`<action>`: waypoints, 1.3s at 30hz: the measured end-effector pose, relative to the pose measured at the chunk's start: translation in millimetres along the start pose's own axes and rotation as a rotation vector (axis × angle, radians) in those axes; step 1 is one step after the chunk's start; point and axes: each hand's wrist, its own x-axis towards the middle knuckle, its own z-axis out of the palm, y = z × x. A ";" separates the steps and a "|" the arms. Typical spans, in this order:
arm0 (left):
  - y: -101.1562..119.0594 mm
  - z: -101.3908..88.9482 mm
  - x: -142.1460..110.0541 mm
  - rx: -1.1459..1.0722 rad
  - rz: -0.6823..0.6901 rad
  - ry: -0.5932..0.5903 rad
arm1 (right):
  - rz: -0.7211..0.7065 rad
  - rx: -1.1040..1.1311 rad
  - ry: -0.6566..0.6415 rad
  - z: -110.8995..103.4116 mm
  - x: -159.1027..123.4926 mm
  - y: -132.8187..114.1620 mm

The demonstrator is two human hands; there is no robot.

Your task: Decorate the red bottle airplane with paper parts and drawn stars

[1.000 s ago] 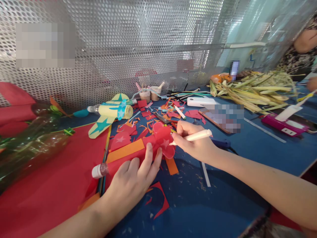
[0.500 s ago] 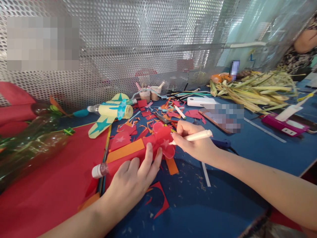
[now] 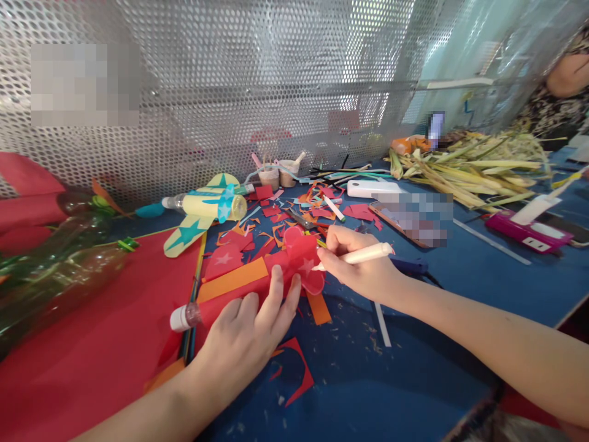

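Observation:
A small plastic bottle (image 3: 239,293) wrapped in red paper lies on its side, white cap to the left, with an orange strip (image 3: 234,278) along it. My left hand (image 3: 253,325) holds it down, index and middle fingers reaching toward the right end. At that end is a red petal-shaped piece (image 3: 301,248) with a pale star (image 3: 307,266). My right hand (image 3: 359,264) grips a white marker (image 3: 368,253) like a pen, its tip at the star's right side. Just behind lie scissors (image 3: 301,220), partly hidden by paper scraps (image 3: 276,215).
A yellow bottle plane (image 3: 214,207) with blue stars stands at back left, near green bottles (image 3: 92,270) on red card (image 3: 115,344). Behind are a perforated metal screen (image 3: 257,80) and small cups (image 3: 289,172). To the right are a phone (image 3: 400,224), a purple power strip (image 3: 529,232) and dried leaves (image 3: 469,166).
The marker and my right fingers have shifted very slightly, with the tip staying by the star. My left hand and the bottle have barely moved.

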 end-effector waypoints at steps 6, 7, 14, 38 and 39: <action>0.4 -0.4 -1.2 -0.004 -0.001 0.002 | 0.010 0.008 0.000 0.6 -0.3 0.6; 0.7 -0.2 -1.3 0.001 -0.001 0.001 | 0.013 0.014 -0.002 0.6 -0.3 1.0; 0.3 -1.0 -0.6 0.009 0.006 -0.023 | 0.013 0.029 0.006 0.2 0.3 1.5; 1.0 -2.9 -1.1 -0.008 0.006 -0.085 | 0.012 -0.025 0.026 0.2 -0.5 -6.1; 1.0 -3.2 -1.2 -0.015 0.004 -0.085 | 0.012 -0.015 0.026 0.1 -0.5 -6.6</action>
